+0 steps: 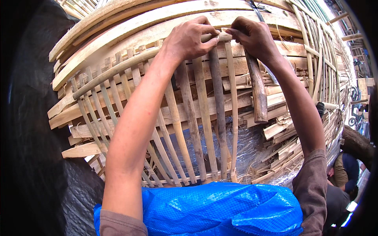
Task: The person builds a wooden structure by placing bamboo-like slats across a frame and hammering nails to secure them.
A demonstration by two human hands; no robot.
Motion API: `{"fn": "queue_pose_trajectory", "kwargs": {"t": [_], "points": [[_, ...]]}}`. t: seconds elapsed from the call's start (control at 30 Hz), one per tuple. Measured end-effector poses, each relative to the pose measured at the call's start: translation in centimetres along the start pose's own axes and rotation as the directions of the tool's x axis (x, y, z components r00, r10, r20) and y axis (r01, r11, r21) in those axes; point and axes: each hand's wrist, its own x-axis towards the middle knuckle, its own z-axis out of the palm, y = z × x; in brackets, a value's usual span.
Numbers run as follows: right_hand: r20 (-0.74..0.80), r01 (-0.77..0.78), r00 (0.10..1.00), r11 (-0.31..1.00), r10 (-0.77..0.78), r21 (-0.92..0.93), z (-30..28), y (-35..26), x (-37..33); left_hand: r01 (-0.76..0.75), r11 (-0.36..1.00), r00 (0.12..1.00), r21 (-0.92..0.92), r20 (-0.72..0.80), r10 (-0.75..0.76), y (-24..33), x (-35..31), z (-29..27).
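Observation:
A bamboo rack of several upright slats leans in front of me, joined along the top by a round bamboo pole. My left hand is closed around that pole near its right end, thumb and fingers pinching it. Close beside it, my right hand is closed at the pole's tip, the fingertips pressed together on something small and pale that I cannot make out. Below the right hand hangs a thick, dark-barked wooden stick; its upper part is hidden behind the hand, and I cannot tell whether the hand holds it.
Sawn planks are stacked behind the rack. Split wood pieces lie at the right, near another bamboo rack. Blue plastic sheeting covers my front. Dark sheeting hangs at left. Another person is at the lower right.

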Motion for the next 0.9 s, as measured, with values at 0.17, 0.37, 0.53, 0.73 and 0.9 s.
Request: {"fn": "queue_pose_trajectory", "kwargs": {"t": [0.17,0.37,0.53,0.73,0.9], "points": [[0.003,0.090,0.996,0.994,-0.090,-0.055,-0.01,-0.21,0.54,-0.086,0.993,0.994,0.077,-0.062,0.091,-0.40,0.32,0.54],[-0.025,0.079,0.996,0.995,-0.081,-0.053,0.29,-0.06,0.74,-0.011,1.000,1.000,0.029,-0.026,0.012,0.04,0.29,0.23],[-0.045,0.058,0.997,0.998,-0.059,-0.023,0.58,0.21,0.77,0.001,0.999,1.000,0.042,-0.015,0.000,0.18,0.40,0.20],[0.003,0.019,1.000,1.000,-0.020,0.008,0.35,0.04,1.08,0.054,0.998,0.999,0.029,0.006,-0.054,0.25,0.41,0.28],[0.002,0.006,1.000,1.000,-0.006,-0.011,0.62,0.34,1.09,0.065,0.997,0.998,0.049,0.010,-0.066,0.29,0.33,0.32]]}}
